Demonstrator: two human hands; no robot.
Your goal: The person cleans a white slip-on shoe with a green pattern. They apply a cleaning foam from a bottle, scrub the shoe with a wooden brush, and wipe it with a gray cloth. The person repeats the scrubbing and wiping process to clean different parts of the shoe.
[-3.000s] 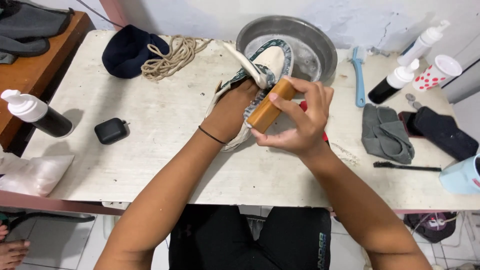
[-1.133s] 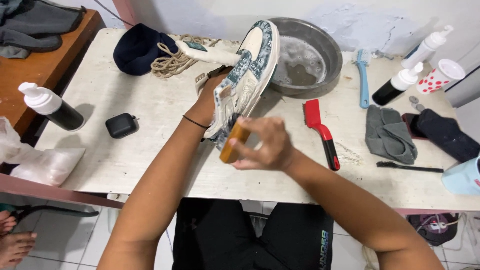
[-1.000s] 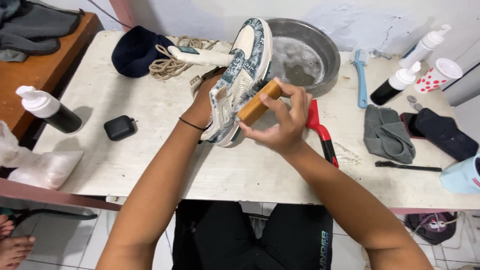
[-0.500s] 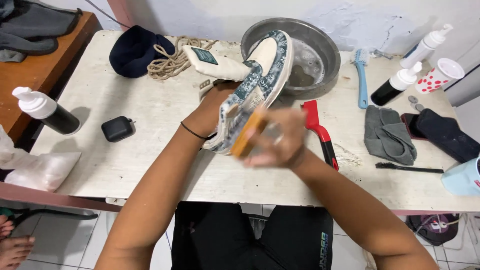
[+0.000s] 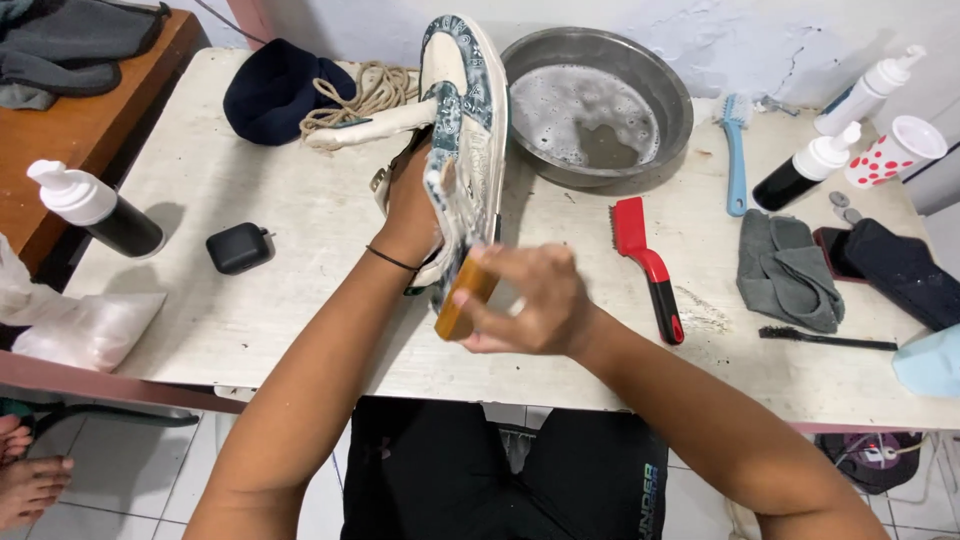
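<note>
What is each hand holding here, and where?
Left hand is inside the sneaker, holding it up; right hand grips the wooden brush by its back.

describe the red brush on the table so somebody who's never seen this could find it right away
Start at the round metal basin of soapy water at the table's far edge. Just in front of it, right of the right hand, lies the red brush. It is the only red tool; the blue brush lies farther back.

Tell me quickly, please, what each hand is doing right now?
Left hand: inside the sneaker, holding it up.
Right hand: closed on a wooden brush.
</note>
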